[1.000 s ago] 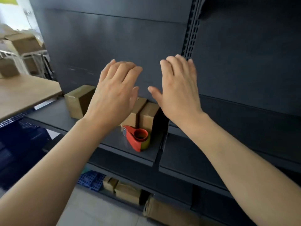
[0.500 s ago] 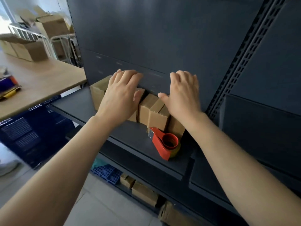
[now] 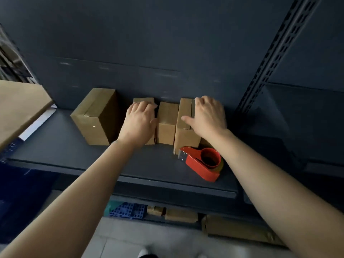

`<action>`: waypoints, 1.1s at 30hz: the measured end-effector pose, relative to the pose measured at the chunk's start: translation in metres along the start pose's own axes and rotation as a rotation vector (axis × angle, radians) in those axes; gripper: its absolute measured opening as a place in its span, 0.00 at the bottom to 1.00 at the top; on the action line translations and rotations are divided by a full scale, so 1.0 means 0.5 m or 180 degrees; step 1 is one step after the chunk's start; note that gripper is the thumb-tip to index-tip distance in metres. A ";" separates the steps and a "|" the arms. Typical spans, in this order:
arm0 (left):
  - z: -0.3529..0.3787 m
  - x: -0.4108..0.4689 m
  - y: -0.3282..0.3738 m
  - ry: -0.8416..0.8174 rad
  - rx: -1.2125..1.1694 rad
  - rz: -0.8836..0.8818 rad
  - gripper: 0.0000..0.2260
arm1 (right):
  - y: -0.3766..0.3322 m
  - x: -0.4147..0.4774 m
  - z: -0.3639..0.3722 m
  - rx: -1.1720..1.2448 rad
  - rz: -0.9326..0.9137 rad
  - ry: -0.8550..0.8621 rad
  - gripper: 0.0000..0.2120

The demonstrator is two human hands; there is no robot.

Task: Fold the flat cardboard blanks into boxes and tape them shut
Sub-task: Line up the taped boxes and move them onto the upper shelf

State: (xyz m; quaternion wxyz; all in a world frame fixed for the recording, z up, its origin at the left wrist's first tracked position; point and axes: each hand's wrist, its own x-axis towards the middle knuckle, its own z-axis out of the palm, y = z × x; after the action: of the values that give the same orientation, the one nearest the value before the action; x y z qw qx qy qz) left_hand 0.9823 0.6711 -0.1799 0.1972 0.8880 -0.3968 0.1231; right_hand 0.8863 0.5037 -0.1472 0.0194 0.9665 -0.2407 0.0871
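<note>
Several taped brown cardboard boxes stand in a row at the back of a dark shelf (image 3: 74, 146). My left hand (image 3: 140, 121) rests on top of a small box (image 3: 143, 100), fingers lying over it. Right beside it stands a middle box (image 3: 166, 118), which neither hand covers. My right hand (image 3: 209, 116) lies palm down on the right box (image 3: 185, 116), thumb spread to the left along its top. A larger box (image 3: 96, 116) stands apart at the left. A red tape dispenser (image 3: 202, 164) lies on the shelf in front of the right box, below my right wrist.
A wooden table (image 3: 18, 108) juts in at the left. A slotted upright post (image 3: 279, 53) divides the shelving at the right. On the level below lie flat cardboard (image 3: 236, 229), small boxes (image 3: 180, 215) and a blue plastic grid (image 3: 128, 210).
Both hands have come down from the air in front of the back panel onto the tops of the boxes. The view has tilted downward and moved closer to the shelf.
</note>
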 end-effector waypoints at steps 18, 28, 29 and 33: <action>0.172 0.081 -0.127 -0.0857 0.0040 -0.1413 0.35 | -0.062 0.117 0.173 0.0482 0.1490 -0.1274 0.50; 0.196 0.117 -0.105 -0.1052 0.0005 -0.1990 0.39 | -0.054 0.126 0.184 0.0535 0.1591 -0.1371 0.50; 0.196 0.119 -0.103 -0.1050 -0.0045 -0.2042 0.38 | -0.053 0.126 0.184 0.0552 0.1589 -0.1387 0.50; 0.191 0.122 -0.096 -0.0960 -0.0194 -0.2236 0.38 | -0.041 0.125 0.174 0.0536 0.1624 -0.1255 0.45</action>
State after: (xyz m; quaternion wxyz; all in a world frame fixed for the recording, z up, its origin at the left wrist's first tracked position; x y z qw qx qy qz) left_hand 1.0644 0.6176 -0.2544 0.1931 0.9717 -0.0965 -0.0959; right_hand 0.9642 0.4862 -0.2217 -0.1299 0.8715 -0.4661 -0.0800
